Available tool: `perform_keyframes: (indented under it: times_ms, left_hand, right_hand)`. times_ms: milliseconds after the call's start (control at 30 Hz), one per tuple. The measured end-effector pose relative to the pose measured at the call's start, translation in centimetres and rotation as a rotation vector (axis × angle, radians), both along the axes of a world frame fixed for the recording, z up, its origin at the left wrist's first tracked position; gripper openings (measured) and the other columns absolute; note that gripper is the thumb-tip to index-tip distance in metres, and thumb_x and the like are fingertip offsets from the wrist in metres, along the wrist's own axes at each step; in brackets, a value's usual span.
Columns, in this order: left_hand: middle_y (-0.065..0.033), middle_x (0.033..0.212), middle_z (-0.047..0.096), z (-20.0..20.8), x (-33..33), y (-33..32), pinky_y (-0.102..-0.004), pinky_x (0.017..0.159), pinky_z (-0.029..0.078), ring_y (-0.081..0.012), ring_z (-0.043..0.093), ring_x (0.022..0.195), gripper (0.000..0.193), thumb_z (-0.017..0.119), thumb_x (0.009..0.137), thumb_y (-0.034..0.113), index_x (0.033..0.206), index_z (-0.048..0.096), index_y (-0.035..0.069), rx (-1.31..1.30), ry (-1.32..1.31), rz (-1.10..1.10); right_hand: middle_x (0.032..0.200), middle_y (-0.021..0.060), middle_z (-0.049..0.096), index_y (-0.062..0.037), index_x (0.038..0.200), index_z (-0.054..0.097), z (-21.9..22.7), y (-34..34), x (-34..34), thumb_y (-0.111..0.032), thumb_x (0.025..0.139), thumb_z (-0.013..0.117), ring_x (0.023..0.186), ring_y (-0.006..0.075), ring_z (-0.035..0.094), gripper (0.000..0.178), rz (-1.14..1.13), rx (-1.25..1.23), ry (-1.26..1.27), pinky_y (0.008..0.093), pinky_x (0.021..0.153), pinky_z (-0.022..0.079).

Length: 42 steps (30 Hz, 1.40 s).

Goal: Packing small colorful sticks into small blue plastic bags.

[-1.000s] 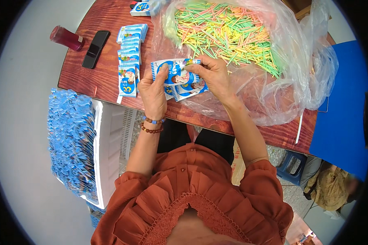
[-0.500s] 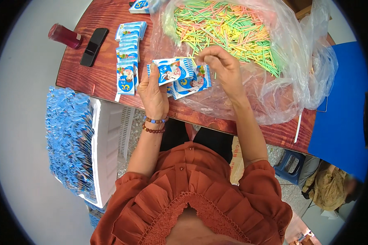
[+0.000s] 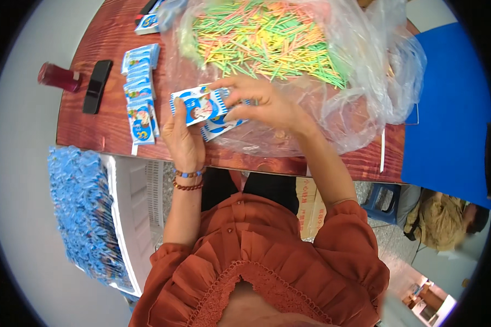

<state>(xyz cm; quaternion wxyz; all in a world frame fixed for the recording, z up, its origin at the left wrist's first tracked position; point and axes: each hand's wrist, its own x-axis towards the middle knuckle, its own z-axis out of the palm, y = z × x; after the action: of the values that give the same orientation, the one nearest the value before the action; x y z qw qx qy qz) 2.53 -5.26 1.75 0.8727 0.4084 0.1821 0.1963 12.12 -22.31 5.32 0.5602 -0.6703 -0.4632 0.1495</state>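
Left hand closed on a blue-and-white packet, thumb on its face, above the near part of the tabletop; right hand half-curled at the packet's right end, can't tell if it grips anything. At least one lower packet lies beneath, and a row of packets is laid out to the left, contents hidden. Looks partway: row probably done, held packet in progress, plenty left given the big heap of coloured sticks loose in the clear plastic bag.
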Motion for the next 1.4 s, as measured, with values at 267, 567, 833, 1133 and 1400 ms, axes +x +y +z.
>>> perform_keyframes:
  times_ms: [267, 567, 833, 1133, 1400]
  left_hand:
    - [-0.0037, 0.092, 0.068, -0.4, 0.2, 0.2, -0.0237, 0.066, 0.052, -0.0103, 0.065, 0.081, 0.022, 0.057, 0.097, 0.025, 0.099, 0.065, 0.004, -0.061, -0.048, -0.044]
    - [-0.0044, 0.095, 0.068, 0.0, 0.1, 0.2, -0.0243, 0.069, 0.053, -0.0110, 0.065, 0.084, 0.023, 0.056, 0.097, 0.025, 0.100, 0.065, 0.004, -0.063, -0.004, -0.037]
    - [-0.0042, 0.097, 0.068, -0.7, 0.1, 0.8, -0.0238, 0.069, 0.053, -0.0105, 0.064, 0.085, 0.024, 0.053, 0.098, 0.026, 0.102, 0.063, 0.004, -0.083, -0.051, -0.049]
    - [-0.0031, 0.096, 0.067, -0.2, 0.1, 0.8, -0.0241, 0.067, 0.051, -0.0094, 0.063, 0.084, 0.022, 0.053, 0.098, 0.026, 0.101, 0.062, 0.005, -0.092, -0.033, -0.041]
    - [-0.0039, 0.096, 0.067, -0.2, 0.7, 0.4, -0.0245, 0.068, 0.049, -0.0101, 0.061, 0.084, 0.022, 0.054, 0.098, 0.025, 0.101, 0.062, 0.004, -0.203, -0.072, -0.106]
  right_hand:
    - [0.099, 0.0107, 0.064, -0.0039, 0.096, 0.068, 0.6, -11.4, 11.6, -0.015, 0.087, 0.059, 0.095, 0.0266, 0.060, 0.016, -0.756, -0.626, -0.571, 0.0358, 0.082, 0.048]
    - [0.101, 0.0069, 0.061, -0.0065, 0.105, 0.064, -1.3, -10.8, 16.9, -0.009, 0.082, 0.060, 0.103, 0.0264, 0.055, 0.024, -0.492, -0.827, -1.105, 0.0397, 0.087, 0.043]
    - [0.098, 0.0092, 0.056, -0.0048, 0.099, 0.050, -1.6, -10.2, 18.0, -0.004, 0.082, 0.055, 0.098, 0.0267, 0.055, 0.017, -0.389, -0.839, -1.156, 0.0414, 0.082, 0.041]
    - [0.090, 0.0179, 0.061, -0.0030, 0.099, 0.049, -1.3, -10.1, 18.4, -0.005, 0.088, 0.049, 0.086, 0.0329, 0.061, 0.011, -0.548, -0.882, -0.850, 0.0378, 0.081, 0.043]
    - [0.083, 0.0042, 0.060, -0.0015, 0.109, 0.056, -0.5, -9.4, 18.5, -0.010, 0.098, 0.044, 0.073, 0.0136, 0.058, 0.018, -0.663, -0.325, 0.089, 0.0310, 0.068, 0.050]
